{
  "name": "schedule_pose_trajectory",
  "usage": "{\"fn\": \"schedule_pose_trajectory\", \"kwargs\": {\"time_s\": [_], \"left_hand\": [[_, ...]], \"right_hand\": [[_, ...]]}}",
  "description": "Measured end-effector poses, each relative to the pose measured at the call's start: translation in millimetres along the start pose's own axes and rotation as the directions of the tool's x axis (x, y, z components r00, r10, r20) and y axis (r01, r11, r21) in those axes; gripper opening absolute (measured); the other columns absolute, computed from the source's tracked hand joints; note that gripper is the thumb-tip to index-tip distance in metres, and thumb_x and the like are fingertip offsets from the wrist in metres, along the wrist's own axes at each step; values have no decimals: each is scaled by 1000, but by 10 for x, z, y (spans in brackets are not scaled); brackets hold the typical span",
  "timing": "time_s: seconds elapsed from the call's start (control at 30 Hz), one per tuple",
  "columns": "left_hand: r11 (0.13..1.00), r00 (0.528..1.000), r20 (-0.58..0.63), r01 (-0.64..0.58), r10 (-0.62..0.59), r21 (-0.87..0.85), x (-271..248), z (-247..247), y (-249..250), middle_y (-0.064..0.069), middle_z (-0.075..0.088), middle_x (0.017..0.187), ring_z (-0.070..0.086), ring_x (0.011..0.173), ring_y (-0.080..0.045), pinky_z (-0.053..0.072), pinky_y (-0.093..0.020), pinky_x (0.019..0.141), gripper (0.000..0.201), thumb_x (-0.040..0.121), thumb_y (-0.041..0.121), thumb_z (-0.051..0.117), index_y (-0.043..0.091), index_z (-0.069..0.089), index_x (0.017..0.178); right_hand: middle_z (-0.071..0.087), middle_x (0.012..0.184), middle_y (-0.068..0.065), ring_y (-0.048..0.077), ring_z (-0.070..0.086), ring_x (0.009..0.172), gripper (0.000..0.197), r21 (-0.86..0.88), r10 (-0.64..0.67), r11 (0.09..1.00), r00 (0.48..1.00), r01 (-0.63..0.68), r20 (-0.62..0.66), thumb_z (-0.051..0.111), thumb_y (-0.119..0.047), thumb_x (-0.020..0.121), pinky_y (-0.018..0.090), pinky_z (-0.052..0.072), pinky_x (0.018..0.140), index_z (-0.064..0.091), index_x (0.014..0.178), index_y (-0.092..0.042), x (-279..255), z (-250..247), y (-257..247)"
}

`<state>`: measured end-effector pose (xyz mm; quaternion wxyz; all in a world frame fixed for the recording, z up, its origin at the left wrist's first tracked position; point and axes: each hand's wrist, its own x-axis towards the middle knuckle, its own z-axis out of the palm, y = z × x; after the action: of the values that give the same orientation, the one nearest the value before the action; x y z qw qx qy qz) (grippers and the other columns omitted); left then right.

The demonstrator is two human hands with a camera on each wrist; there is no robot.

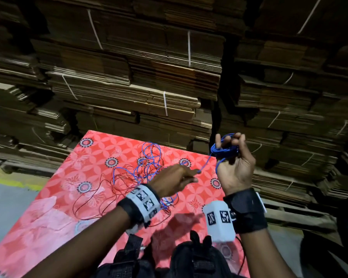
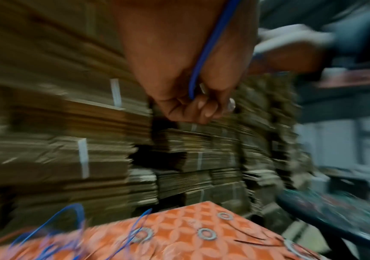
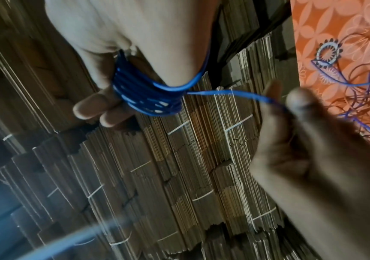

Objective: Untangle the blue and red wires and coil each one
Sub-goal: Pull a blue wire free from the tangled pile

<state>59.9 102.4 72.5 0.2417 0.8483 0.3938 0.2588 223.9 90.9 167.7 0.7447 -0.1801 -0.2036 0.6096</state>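
Blue wire [image 1: 225, 149] was part-coiled: a tight bundle of turns sat wrapped round the right hand's [image 1: 234, 171] fingers, held raised off the desk's [image 1: 54, 213] right edge, palm toward the camera. That grip was curled closed on the bundle. From the coil one free strand ran down and left to the left hand [image 1: 175, 180], which pinched it between thumb and fingertips; the wrist view confirmed the strand fed straight from the bundle into that pinch. So the live span's long axis ran coil to pinch, right-high to left-low, fairly taut.

Past the pinch, the rest of the blue wire lay slack on the desk, looped through the red wire [image 1: 92, 199] in a loose tangle left of and behind the left hand. Red was uncoiled, spread flat, trailing toward the near-left.

My read: the left hand is nearer the tangle, so it feeds; the right just takes turns. The next wrap depends on slack coming from the left without dragging red loops up.

Stacked cardboard [image 1: 129, 77] stood behind the desk.
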Motion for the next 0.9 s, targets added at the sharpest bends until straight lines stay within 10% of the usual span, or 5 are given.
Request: {"fn": "schedule_pose_trajectory", "kwargs": {"time_s": [0.17,0.37,0.53,0.67,0.9], "left_hand": [[958,983,100,-173,154,230,73,63,372,-14,65,94,61,90,-38,42,-42,64,29,100,32,51,7,60,111],[898,937,342,-208,70,386,112,-180,385,-18,65,100,61,93,-39,42,-42,67,22,95,26,59,8,61,106],[992,838,538,32,-94,124,95,-462,233,-18,65,73,50,50,-14,36,-24,55,16,90,12,67,-3,68,95],[785,752,649,469,-116,-404,15,-653,34,-2,71,68,58,46,-4,49,-17,50,26,87,-3,67,-5,66,112],[499,778,611,475,147,-725,-113,-689,-239,-10,75,91,65,61,-6,52,-17,60,27,78,11,77,11,74,105]], "right_hand": [[75,90,4,13,68,91,29,-385,-108,916,994,111,29,48,-14,100,27,50,88,73,84,-16,149,-189,220],[69,71,-9,4,63,77,18,-929,120,180,930,324,348,52,-24,96,33,46,85,62,82,-21,190,-645,325],[65,59,-2,11,61,61,38,-939,404,-145,886,311,230,51,-38,98,44,50,73,59,67,-18,192,-937,331],[61,56,3,22,58,61,34,-976,559,14,808,216,187,51,-33,100,34,45,69,56,73,-14,8,-877,217],[55,62,6,20,51,54,22,-951,725,291,672,-100,151,72,-16,82,26,46,57,61,89,1,-259,-714,69]]}}
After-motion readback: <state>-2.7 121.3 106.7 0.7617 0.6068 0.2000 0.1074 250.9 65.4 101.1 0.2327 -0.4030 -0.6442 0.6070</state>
